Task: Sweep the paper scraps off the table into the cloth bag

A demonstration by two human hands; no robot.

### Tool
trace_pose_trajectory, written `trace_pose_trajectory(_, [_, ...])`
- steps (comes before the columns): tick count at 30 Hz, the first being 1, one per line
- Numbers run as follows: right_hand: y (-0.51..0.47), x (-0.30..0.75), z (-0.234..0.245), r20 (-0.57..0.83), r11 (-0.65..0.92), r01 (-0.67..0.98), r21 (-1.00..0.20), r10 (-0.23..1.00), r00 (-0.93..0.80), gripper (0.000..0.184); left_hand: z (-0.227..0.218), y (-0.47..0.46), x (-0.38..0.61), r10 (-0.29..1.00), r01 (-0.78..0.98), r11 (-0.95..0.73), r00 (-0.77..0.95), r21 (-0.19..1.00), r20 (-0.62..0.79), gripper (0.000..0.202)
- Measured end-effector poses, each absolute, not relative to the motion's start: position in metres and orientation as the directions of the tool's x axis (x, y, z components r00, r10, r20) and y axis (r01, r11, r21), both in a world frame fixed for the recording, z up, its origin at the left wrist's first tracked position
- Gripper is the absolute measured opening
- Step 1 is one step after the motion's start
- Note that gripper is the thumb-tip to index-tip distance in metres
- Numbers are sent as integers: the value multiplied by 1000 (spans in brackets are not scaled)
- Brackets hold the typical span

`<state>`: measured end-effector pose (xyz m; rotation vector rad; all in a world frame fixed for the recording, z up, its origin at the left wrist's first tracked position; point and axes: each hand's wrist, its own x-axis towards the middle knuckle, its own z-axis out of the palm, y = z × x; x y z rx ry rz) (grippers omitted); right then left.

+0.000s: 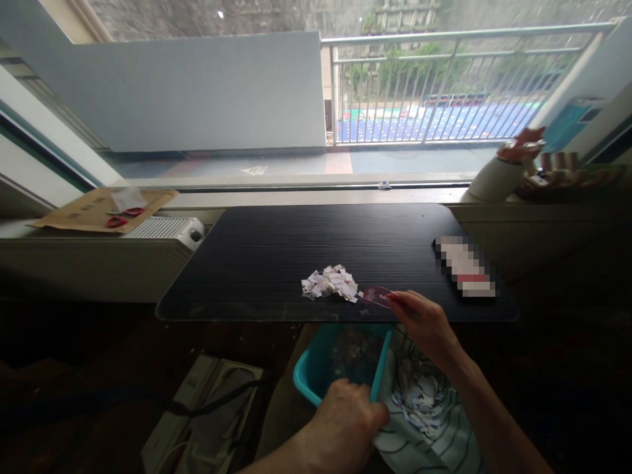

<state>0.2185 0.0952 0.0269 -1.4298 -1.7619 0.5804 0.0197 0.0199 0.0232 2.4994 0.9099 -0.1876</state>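
Note:
Between the thumb and fingers of my right hand is a thin, see-through oval piece with reddish print. Its far end reaches the edge of a heap of small white paper pieces on the black table. My left hand is closed on the near rim of a teal plastic bin, just below the table's front edge. Small bits lie inside the bin, too dim to make out. To the bin's right, many white paper scraps rest on a striped cloth.
A phone-like slab, blurred out, lies at the table's right. Red-handled scissors sit on brown paper beside a white heater. A pale vase stands on the right sill. An open case is on the floor.

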Motion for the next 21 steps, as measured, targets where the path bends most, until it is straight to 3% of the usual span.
trace_pose_trajectory(21, [85,223,25,182,195,553,-810,980,-80,17,26,22,21,580,639,-678,769,363,-268,5])
